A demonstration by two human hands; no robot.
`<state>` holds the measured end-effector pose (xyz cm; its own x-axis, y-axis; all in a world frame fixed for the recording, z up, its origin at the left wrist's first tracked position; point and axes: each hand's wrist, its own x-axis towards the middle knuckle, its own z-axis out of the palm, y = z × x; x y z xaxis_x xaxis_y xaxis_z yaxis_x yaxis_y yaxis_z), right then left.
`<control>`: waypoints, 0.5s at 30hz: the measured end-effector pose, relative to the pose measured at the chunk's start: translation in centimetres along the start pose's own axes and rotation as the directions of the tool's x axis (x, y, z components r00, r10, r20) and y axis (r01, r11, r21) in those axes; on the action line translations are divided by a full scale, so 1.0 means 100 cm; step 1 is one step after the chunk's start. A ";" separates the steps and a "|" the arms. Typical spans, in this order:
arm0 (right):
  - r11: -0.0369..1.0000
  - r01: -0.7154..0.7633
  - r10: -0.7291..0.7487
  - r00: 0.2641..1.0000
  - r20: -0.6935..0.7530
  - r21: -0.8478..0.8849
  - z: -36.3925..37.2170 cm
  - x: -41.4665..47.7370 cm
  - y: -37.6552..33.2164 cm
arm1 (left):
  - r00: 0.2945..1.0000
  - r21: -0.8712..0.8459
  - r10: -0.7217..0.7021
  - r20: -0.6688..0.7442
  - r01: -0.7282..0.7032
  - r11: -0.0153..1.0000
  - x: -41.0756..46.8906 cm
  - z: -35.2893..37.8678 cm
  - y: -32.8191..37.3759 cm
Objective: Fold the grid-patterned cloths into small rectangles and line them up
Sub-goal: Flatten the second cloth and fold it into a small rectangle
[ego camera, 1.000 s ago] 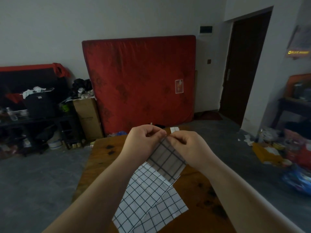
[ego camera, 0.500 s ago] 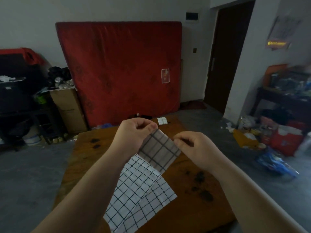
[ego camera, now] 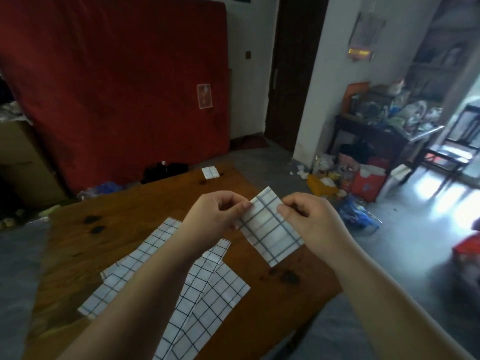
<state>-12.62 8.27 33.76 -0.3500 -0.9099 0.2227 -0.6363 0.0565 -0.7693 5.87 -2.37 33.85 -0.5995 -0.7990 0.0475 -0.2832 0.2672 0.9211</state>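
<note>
Across the near half of the wooden table (ego camera: 135, 222) lie the flat cloths (ego camera: 205, 289), overlapping and partly hidden by the left forearm. Above the table, to their right, the held cloth (ego camera: 270, 232) hangs tilted between both hands. The left hand (ego camera: 215, 214) pinches its left edge and the right hand (ego camera: 311, 216) pinches its right edge, fingers curled, hands close but apart. At the far edge rests a small folded cloth (ego camera: 210, 173).

No text can be read; the label (ego camera: 205, 96) on the red mattress (ego camera: 117, 87) is too blurred.
</note>
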 end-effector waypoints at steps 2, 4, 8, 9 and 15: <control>0.999 -0.048 0.048 0.999 -0.025 0.010 0.000 -0.006 0.006 | 1.000 0.001 0.015 0.024 -0.015 1.000 0.003 0.003 -0.010; 0.995 -0.091 0.092 0.994 -0.056 0.035 0.002 -0.015 0.013 | 0.999 0.007 0.043 0.025 -0.043 0.999 0.005 0.011 -0.016; 0.981 -0.145 0.163 0.976 -0.145 0.126 -0.001 -0.031 0.026 | 0.996 -0.115 0.049 0.075 -0.040 0.993 0.010 0.036 -0.020; 0.976 -0.159 0.184 0.968 -0.171 0.148 -0.004 -0.035 0.030 | 0.992 -0.148 0.043 0.117 -0.025 0.989 0.012 0.044 -0.019; 0.925 -0.217 0.329 0.866 -0.375 0.311 -0.046 -0.055 0.073 | 0.856 -0.372 0.050 0.514 0.170 0.912 0.024 0.111 0.002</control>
<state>-18.49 15.56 29.68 -0.7709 -0.6154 0.1643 -0.2988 0.1215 -0.9465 -3.95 1.80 29.87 -0.9123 -0.3940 -0.1121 -0.0818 -0.0928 0.9923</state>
